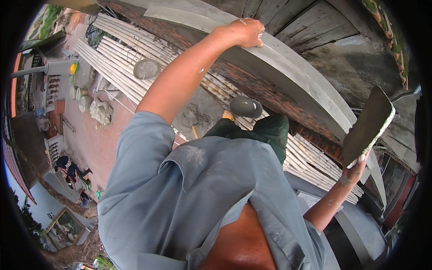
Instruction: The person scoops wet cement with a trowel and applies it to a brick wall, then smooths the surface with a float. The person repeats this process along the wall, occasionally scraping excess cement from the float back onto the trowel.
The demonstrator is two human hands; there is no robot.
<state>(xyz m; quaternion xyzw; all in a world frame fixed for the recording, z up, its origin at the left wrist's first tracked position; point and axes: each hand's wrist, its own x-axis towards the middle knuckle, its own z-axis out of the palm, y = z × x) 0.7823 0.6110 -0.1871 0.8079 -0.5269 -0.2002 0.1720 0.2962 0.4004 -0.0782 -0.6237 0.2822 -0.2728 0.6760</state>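
Observation:
My left hand [245, 33] is closed over the edge of a long pale grey ledge [292, 63], its knuckles dotted with whitish splashes. The ledge's upper side looks smooth, and bare brickwork [270, 99] shows below it. Out to the right, my right hand [355, 168] grips a plastering float [366, 128], held up on end. Its broad dark face shows, and pale mortar crusts one long edge. The float's handle and part of my fingers are hidden behind it. Grey smears mark my right wrist.
Long pale poles [119, 49] form a platform beneath me. On them stand a black mortar bucket [246, 107] near my legs and a grey bucket [146, 69] farther left. Far below left are a whitish sack [101, 111], a yellow helmet [74, 67] and several people [74, 173].

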